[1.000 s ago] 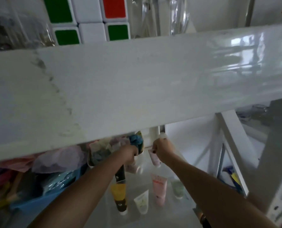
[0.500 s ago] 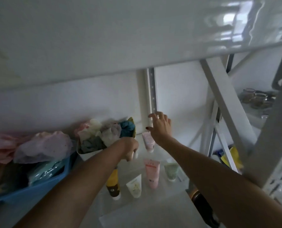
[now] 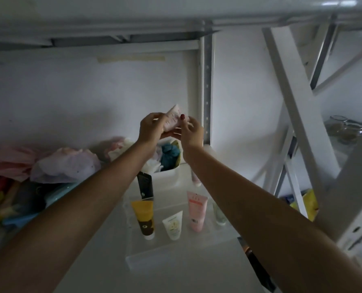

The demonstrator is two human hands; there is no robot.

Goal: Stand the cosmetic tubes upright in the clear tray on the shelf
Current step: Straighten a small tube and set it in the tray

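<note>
Both hands hold one pale pink tube (image 3: 172,120) up in front of the back wall, well above the shelf. My left hand (image 3: 151,129) grips its left side and my right hand (image 3: 191,132) pinches its right end. Below, the clear tray (image 3: 175,252) sits on the shelf with several tubes standing cap-down in it: a yellow and brown tube (image 3: 145,217), a small white tube (image 3: 173,225), a pink tube (image 3: 195,210), a pale green tube (image 3: 219,214) and a black tube (image 3: 145,186). Another pinkish tube (image 3: 195,179) stands behind, half hidden by my right arm.
A white bin (image 3: 165,166) stuffed with crumpled cloths stands behind the tray. A blue basket (image 3: 55,195) with bags and clutter fills the left of the shelf. The white shelf post (image 3: 206,85) and slanted braces (image 3: 300,106) rise at right; the upper shelf is close overhead.
The view has tilted up under the upper shelf. Both hands rose from the tray area and now hold a pale pink tube together in the air.
</note>
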